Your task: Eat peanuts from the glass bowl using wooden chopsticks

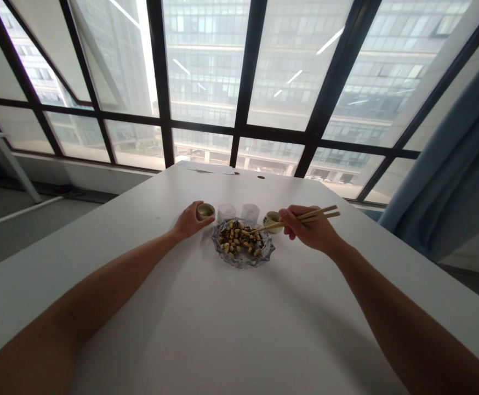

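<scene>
My left hand is wrapped round a small greenish cup at the left of a glass plate with a wavy rim. On that plate lies a mix of nuts and dark seeds, several of them pale and pistachio-like. My right hand grips a pair of wooden chopsticks, whose tips reach down into the mix. Whether a piece is pinched between the tips is too small to tell. Behind the right fingers a second greenish cup is partly hidden.
Two translucent white cups stand just behind the plate. Papers lie at the far end of the white table. Beyond it rise dark-framed windows. A blue curtain hangs at the right, and another table stands far left.
</scene>
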Demonstrator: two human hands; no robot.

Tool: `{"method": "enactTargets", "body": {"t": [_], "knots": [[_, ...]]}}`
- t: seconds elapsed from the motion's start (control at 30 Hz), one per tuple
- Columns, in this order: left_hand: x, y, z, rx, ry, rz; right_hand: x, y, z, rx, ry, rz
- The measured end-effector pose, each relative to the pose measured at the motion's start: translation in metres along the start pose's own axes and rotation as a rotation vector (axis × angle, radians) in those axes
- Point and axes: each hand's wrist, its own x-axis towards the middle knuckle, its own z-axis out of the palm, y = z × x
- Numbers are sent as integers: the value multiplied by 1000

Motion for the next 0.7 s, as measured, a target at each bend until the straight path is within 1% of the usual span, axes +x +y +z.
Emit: {"method": "enactTargets", "body": {"t": [0.1, 0.2, 0.4, 0.53, 0.7], "knots": [[0, 1, 0, 1, 1, 80, 1, -3, 3, 109, 26, 37], [1, 0, 0, 24, 3, 150, 4, -7, 7, 294, 107, 97], [2, -7, 5, 21, 24, 202, 10, -9, 9, 605, 222, 137], [2, -9, 5, 9, 22, 210, 12, -8, 7, 701, 258, 166], [0, -5, 3, -2, 20, 187, 15, -4, 4, 713, 272, 180]]}}
